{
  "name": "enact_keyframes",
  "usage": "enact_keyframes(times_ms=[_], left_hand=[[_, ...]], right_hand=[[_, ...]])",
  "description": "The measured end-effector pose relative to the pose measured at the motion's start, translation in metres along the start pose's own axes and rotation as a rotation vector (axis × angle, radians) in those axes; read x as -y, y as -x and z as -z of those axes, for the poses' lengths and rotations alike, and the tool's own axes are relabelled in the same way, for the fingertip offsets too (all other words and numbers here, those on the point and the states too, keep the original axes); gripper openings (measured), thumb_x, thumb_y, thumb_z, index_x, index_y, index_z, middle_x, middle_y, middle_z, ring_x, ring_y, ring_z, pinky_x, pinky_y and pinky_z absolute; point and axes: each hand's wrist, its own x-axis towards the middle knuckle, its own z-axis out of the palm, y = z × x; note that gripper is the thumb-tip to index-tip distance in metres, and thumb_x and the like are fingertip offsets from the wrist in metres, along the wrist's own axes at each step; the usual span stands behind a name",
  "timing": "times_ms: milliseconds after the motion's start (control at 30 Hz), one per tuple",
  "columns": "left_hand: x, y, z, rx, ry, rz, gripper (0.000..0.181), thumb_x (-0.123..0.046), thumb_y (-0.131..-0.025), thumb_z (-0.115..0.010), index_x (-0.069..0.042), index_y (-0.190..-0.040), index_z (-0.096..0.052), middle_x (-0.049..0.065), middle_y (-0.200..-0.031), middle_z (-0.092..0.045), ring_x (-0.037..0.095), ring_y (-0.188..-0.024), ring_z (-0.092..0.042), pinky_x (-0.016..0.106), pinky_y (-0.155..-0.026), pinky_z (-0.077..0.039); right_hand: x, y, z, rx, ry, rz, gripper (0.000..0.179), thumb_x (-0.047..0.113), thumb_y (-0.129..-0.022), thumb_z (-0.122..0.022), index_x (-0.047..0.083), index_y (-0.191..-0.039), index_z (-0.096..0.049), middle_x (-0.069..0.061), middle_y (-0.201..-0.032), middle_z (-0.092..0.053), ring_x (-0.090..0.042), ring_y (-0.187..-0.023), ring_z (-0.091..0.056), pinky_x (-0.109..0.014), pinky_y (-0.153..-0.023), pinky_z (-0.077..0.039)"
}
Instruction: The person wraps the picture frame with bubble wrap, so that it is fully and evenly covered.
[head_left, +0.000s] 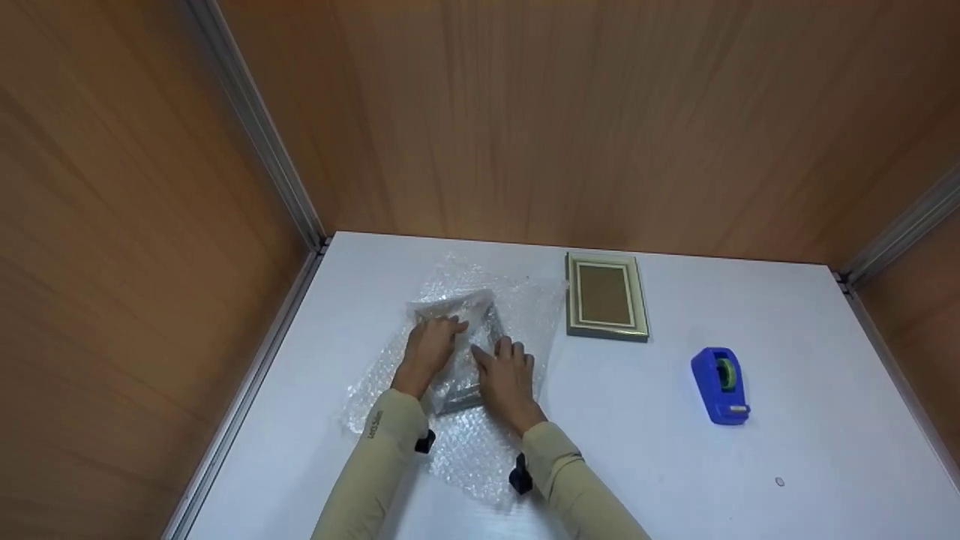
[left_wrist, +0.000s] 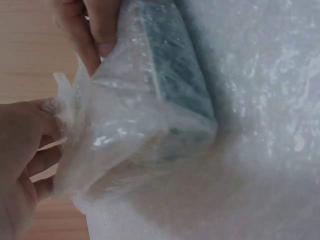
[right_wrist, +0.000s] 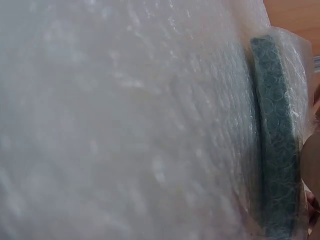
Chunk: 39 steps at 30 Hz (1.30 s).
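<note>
A picture frame (head_left: 459, 403) lies under clear bubble wrap (head_left: 469, 450), its dark side showing through the plastic in both wrist views. My left hand (head_left: 429, 351) is over the frame's left part, its fingers holding a gathered edge of the wrap in the left wrist view. At the frame's right side, my right hand (head_left: 510, 381) pinches the folded wrap between thumb and fingers. The folded layer covers most of the frame's face. Only a sliver of the right hand appears at the right wrist view's edge.
A second picture frame (head_left: 606, 296), gold-edged with a brown centre, lies at the back right of the white table (head_left: 637, 450). Further right stands a blue tape dispenser (head_left: 721, 386) with a green roll. Wood panels (head_left: 570, 120) enclose the table's back and sides.
</note>
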Motion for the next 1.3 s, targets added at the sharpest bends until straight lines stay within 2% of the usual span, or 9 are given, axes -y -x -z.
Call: enact_keyframes(times_ms=[200,367,533,600,733,933,1033,1167,1300], left_hand=[[0.002,0.003,-0.011,0.007,-0.117,-0.023,0.031,-0.007,-0.083,-0.063,-0.022,-0.11,-0.068,0.005,-0.107,-0.066,0.024,-0.087,-0.064,0.035,-0.065,-0.053],[0.003,0.005,-0.016,-0.012,-0.171,-0.04,0.031,-0.009,-0.082,-0.064,-0.024,-0.11,-0.068,0.002,-0.114,-0.065,0.024,-0.095,-0.063,0.035,-0.069,-0.053],[0.0,0.006,-0.018,-0.048,-0.289,-0.094,0.028,-0.011,-0.081,-0.064,-0.022,-0.106,-0.068,0.002,-0.107,-0.066,0.021,-0.083,-0.064,0.033,-0.06,-0.052],[-0.001,0.007,-0.019,-0.056,-0.305,-0.111,0.027,-0.01,-0.081,-0.063,-0.02,-0.105,-0.069,0.003,-0.104,-0.066,0.022,-0.081,-0.063,0.034,-0.059,-0.051],[-0.004,0.007,-0.018,-0.01,-0.259,-0.096,0.027,-0.009,-0.083,-0.061,-0.016,-0.108,-0.068,0.007,-0.109,-0.065,0.025,-0.092,-0.062,0.038,-0.07,-0.052],[-0.01,0.01,-0.006,0.182,-0.15,-0.025,0.037,-0.021,-0.09,-0.053,-0.012,-0.126,-0.056,0.011,-0.131,-0.052,0.031,-0.121,-0.047,0.051,-0.093,-0.041],[-0.01,0.014,0.001,0.288,-0.096,0.006,0.046,-0.027,-0.091,-0.05,-0.014,-0.136,-0.046,0.009,-0.142,-0.041,0.031,-0.13,-0.035,0.058,-0.098,-0.033],[-0.005,0.018,0.008,0.407,0.046,0.04,0.052,-0.03,-0.094,-0.046,-0.016,-0.143,-0.035,0.006,-0.15,-0.026,0.03,-0.138,-0.021,0.065,-0.1,-0.026],[0.002,0.023,0.007,0.412,0.155,0.023,0.052,-0.027,-0.096,-0.047,-0.018,-0.144,-0.032,0.003,-0.152,-0.021,0.029,-0.139,-0.015,0.063,-0.099,-0.028]], right_hand=[[-0.001,0.0,-0.002,0.008,0.003,-0.008,0.029,0.027,-0.092,-0.054,0.026,-0.119,-0.064,-0.01,-0.099,-0.048,-0.025,-0.084,-0.042,-0.038,-0.065,-0.035],[0.0,0.0,-0.001,0.012,-0.003,-0.018,0.029,0.027,-0.092,-0.054,0.026,-0.12,-0.063,-0.009,-0.099,-0.048,-0.025,-0.085,-0.043,-0.039,-0.066,-0.035],[0.0,0.001,-0.002,-0.01,0.004,-0.019,0.028,0.027,-0.093,-0.053,0.028,-0.118,-0.064,-0.008,-0.095,-0.049,-0.023,-0.082,-0.041,-0.038,-0.063,-0.034],[0.0,0.001,-0.002,-0.015,0.008,-0.018,0.028,0.027,-0.093,-0.052,0.028,-0.118,-0.064,-0.007,-0.095,-0.049,-0.022,-0.081,-0.04,-0.038,-0.063,-0.034],[-0.001,0.0,-0.002,-0.011,0.006,-0.017,0.028,0.027,-0.093,-0.052,0.028,-0.118,-0.065,-0.007,-0.094,-0.047,-0.022,-0.08,-0.04,-0.038,-0.063,-0.034],[-0.001,0.0,-0.002,0.022,-0.013,-0.027,0.028,0.027,-0.094,-0.051,0.028,-0.119,-0.063,-0.006,-0.096,-0.047,-0.021,-0.081,-0.039,-0.037,-0.063,-0.033],[-0.001,-0.001,-0.001,0.022,-0.022,-0.03,0.028,0.027,-0.094,-0.051,0.028,-0.12,-0.063,-0.005,-0.095,-0.046,-0.021,-0.081,-0.039,-0.036,-0.064,-0.033],[0.0,0.0,-0.002,-0.009,-0.028,-0.024,0.028,0.027,-0.093,-0.053,0.027,-0.118,-0.064,-0.005,-0.094,-0.046,-0.021,-0.081,-0.039,-0.037,-0.063,-0.033],[-0.001,0.001,-0.001,-0.028,-0.023,-0.016,0.027,0.026,-0.092,-0.055,0.027,-0.118,-0.065,-0.005,-0.094,-0.047,-0.021,-0.081,-0.04,-0.037,-0.063,-0.034]])
